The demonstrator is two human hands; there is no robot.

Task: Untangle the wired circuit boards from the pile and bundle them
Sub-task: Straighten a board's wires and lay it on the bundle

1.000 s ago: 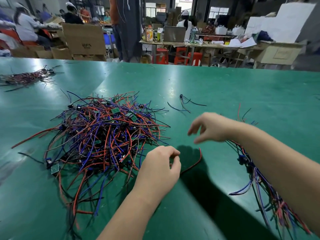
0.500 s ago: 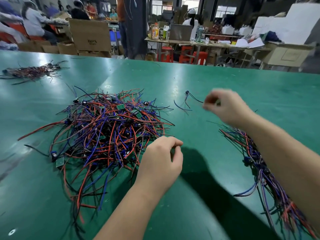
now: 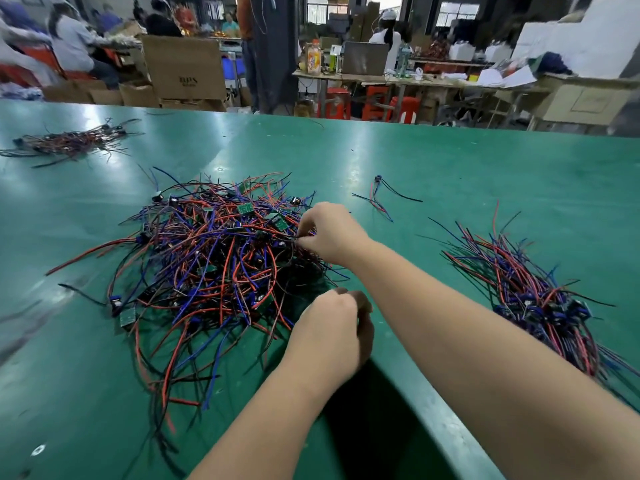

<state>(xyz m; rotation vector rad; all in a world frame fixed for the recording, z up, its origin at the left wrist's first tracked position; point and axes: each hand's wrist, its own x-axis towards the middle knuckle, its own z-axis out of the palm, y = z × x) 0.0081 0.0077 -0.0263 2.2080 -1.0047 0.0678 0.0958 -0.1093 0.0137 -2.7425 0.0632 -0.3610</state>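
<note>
Pinching with thumb and forefinger, the right grip (image 3: 332, 233) is closed narrow on a thin strand at the edge of the tangled pile (image 3: 214, 265), which spreads out just to its left. Nearer the person, the left grip (image 3: 330, 329) is curled into a fist just beside the same edge of the pile. Its fingers are turned away from the camera, so it cannot be told whether they hold a wire. The pile is a thick knot of red, blue and black wires, with small green circuit boards (image 3: 245, 208) showing on top, nearest the right grip. Well off to the right of both grips, past the right forearm, lies a sorted bundle (image 3: 526, 289) with its wires running roughly one way and its dark connectors gathered at the near end. No tie around it can be seen. Beyond the right grip a single wired piece (image 3: 377, 192) lies on its own on the green desk (image 3: 485, 174). Far to the left, at the back of the desk, sits another small heap of wires (image 3: 69, 142). Judging by the two heaps, the sorting is under way but most of it remains, since the pile looks much fuller than the bundle. The step in hand appears to be drawing one more board's wire free from the tangle.
</note>
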